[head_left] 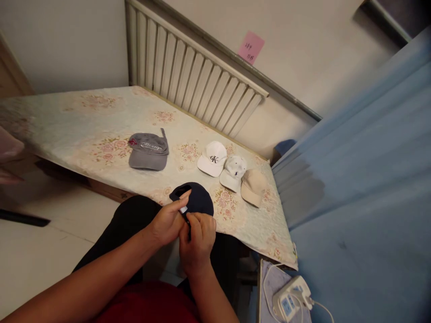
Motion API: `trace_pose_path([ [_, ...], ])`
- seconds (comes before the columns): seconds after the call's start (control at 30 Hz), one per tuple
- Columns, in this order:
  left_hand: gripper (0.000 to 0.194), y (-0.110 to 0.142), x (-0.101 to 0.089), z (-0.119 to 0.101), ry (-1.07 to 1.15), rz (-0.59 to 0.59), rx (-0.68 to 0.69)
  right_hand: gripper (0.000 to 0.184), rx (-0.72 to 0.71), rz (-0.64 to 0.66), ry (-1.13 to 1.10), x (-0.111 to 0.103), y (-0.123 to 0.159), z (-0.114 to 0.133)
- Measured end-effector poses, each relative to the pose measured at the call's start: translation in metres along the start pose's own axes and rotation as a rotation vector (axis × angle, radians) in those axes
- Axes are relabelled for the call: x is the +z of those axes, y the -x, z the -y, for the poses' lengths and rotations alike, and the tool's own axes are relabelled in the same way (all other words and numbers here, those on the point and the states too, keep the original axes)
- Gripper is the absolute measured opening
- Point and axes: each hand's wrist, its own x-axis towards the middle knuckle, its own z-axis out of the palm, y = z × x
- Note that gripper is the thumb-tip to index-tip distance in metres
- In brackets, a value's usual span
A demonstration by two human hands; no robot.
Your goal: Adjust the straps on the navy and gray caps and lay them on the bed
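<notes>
A dark navy cap (202, 199) is held over the near edge of the table, its back opening toward the left. My left hand (168, 223) grips the cap's rim with the thumb laid on top, beside a small white label (183, 209). My right hand (198, 240) pinches the near edge of the same cap, fingers closed. The two hands are close together. Beyond them on the table lie a grey cap (148, 152) with white lettering, a white cap (213, 159) with black letters, a white cap (233, 172) with a small dark emblem, and a beige cap (253, 186).
A floral cloth covers the table (101, 107). Behind it a radiator (195, 76) runs along the wall, with a pink note (251, 47) above. A blue curtain (357, 179) hangs at the right. A white power strip (292, 298) with cables sits at the lower right.
</notes>
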Motion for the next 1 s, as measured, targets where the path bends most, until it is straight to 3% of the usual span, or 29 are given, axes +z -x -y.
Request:
trace_pose_path([
  [0.1,0.033,-0.001,0.003,-0.004,0.063,-0.008,-0.021,0.024,0.001,-0.016,-0.003,0.000,0.001,-0.001],
  [0.27,0.045,-0.006,0.000,-0.010,0.124,0.190,0.020,0.024,-0.004,-0.046,-0.001,-0.001,0.006,-0.002],
  [0.33,0.049,-0.008,-0.003,-0.012,0.142,0.220,0.042,0.024,0.000,-0.053,0.000,-0.001,0.009,-0.002],
  [0.53,0.056,-0.014,-0.007,-0.020,0.192,0.121,0.054,0.021,0.012,-0.037,0.010,0.002,0.022,-0.005],
  [0.7,0.047,-0.018,-0.006,-0.027,0.204,0.038,0.055,0.021,0.015,-0.026,0.000,0.003,0.031,-0.004],
  [0.87,0.039,-0.016,-0.007,-0.026,0.177,0.068,-0.016,0.019,0.049,0.020,-0.113,-0.004,0.030,-0.004],
  [1.0,0.035,-0.011,-0.003,-0.025,0.142,0.120,-0.055,0.023,0.104,-0.087,-0.206,-0.013,0.021,-0.007],
])
